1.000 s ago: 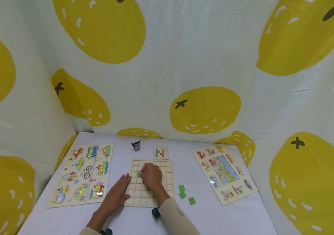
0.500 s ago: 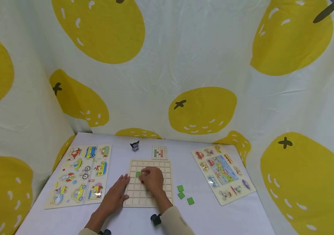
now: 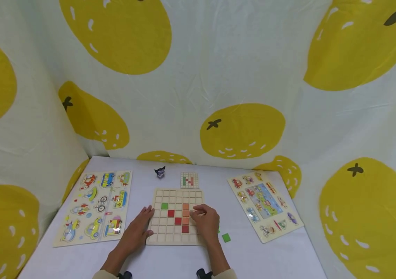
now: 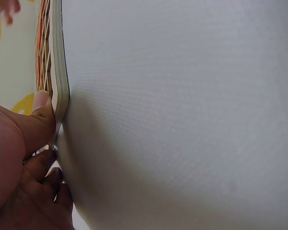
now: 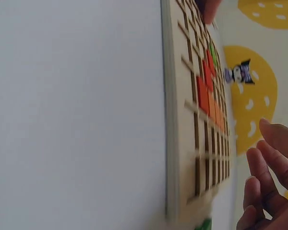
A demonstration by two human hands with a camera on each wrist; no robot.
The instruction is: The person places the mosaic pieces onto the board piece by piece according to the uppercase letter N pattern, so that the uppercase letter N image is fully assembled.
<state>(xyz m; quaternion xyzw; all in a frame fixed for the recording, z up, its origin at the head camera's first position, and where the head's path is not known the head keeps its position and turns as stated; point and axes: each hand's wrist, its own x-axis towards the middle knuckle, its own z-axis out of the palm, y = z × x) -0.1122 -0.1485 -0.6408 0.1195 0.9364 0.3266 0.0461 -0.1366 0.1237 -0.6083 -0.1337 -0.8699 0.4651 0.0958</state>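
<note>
A wooden grid board (image 3: 161, 238) lies flat on the table. Set in its squares are one green tile (image 3: 164, 206), a diagonal of red tiles (image 3: 178, 221) and a column of orange tiles (image 3: 185, 207). My left hand (image 3: 136, 232) rests along the board's left side, its thumb pressing the edge near the front corner. Above the board's right side is my right hand (image 3: 206, 221), fingers loosely bent and apart. The right wrist view shows nothing between those fingers (image 5: 259, 167). Loose green tiles (image 3: 226, 237) lie right of the board, some hidden by the right hand.
A small pattern card (image 3: 189, 180) lies behind the board, near a small dark figurine (image 3: 160, 172). A vehicle picture puzzle (image 3: 93, 209) lies at the left. Another picture puzzle (image 3: 264, 205) lies at the right. A lemon-print curtain (image 3: 184, 97) stands behind.
My right hand has lifted off the green and red tiles and moved right to the board's right side. It uncovers the red and orange tiles. The left hand has stayed put.
</note>
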